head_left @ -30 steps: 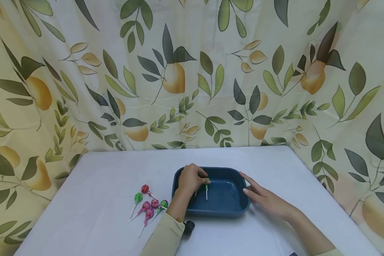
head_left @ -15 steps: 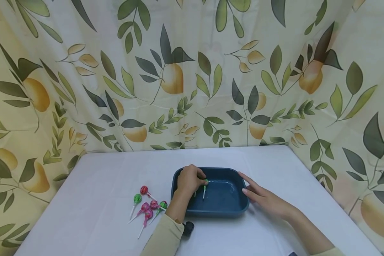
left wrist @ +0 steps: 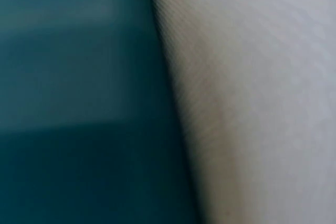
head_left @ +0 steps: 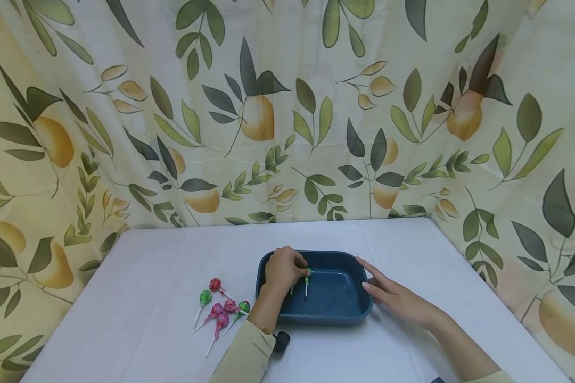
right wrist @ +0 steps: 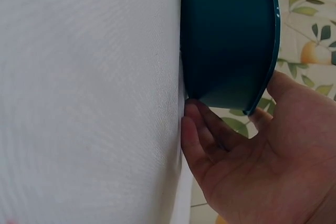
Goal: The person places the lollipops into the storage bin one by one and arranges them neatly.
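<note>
In the head view my left hand (head_left: 281,268) reaches over the left side of a deep blue tray (head_left: 340,298) and pinches a green-wrapped lollipop (head_left: 308,272) by its head, its white stick hanging toward the tray floor. Another white stick (head_left: 292,290) shows partly beneath this hand; its head is hidden. At the tray's right end my right hand (head_left: 402,301) holds the rim, thumb and index finger on it. The right wrist view shows the thumb at the rim and other fingers bent near the tray's base. Only the tray wall (left wrist: 79,77) and cloth appear, blurred, in the left wrist view.
Left of the tray, several red, pink and green lollipops (head_left: 221,320) lie loosely on the white-covered table (head_left: 158,276). A black rounded object (head_left: 281,342) sits by the left cuff. A leaf-and-fruit patterned curtain (head_left: 287,117) hangs behind the table.
The green lollipop's stick has shifted slightly left under my left hand. Both hands and the tray otherwise stay nearly in place; the whole view drifts a little left.
</note>
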Demonstrator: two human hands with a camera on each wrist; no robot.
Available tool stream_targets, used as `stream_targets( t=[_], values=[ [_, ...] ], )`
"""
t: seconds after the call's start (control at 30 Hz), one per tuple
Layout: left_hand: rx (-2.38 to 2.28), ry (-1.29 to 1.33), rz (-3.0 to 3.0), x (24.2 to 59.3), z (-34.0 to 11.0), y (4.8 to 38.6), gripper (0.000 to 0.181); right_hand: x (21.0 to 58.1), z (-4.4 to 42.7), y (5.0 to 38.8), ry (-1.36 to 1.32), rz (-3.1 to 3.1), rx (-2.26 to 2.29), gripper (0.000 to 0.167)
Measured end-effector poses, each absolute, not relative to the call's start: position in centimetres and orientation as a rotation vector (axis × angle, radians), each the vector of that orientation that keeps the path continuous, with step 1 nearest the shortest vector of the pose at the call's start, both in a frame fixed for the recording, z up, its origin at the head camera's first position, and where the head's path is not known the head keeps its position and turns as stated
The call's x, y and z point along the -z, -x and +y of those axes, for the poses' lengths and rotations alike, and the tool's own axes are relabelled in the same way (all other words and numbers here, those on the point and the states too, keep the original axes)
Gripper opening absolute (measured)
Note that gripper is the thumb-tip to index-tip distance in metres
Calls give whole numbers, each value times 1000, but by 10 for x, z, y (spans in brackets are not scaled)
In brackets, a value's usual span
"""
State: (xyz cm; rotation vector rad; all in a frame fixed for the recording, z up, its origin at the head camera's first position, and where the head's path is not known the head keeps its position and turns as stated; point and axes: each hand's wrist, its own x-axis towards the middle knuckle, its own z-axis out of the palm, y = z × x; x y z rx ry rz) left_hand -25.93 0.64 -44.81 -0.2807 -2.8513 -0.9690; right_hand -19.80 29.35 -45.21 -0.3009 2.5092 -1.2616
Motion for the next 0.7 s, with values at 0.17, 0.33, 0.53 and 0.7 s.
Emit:
stream_targets(
  t=[0.17,0.33,0.53,0.7],
  values=[
    [989,278,-2845,448,6,259,15,453,294,198,310,2498,1279,65],
    [1033,263,-2832,449,3,257,16,454,293,199,298,2495,1278,64],
    [1103,252,-2820,449,0,258,16,455,293,200,297,2502,1273,64],
    [1171,253,-2798,449,0,258,16,455,294,199,292,2509,1265,64]
  ],
)
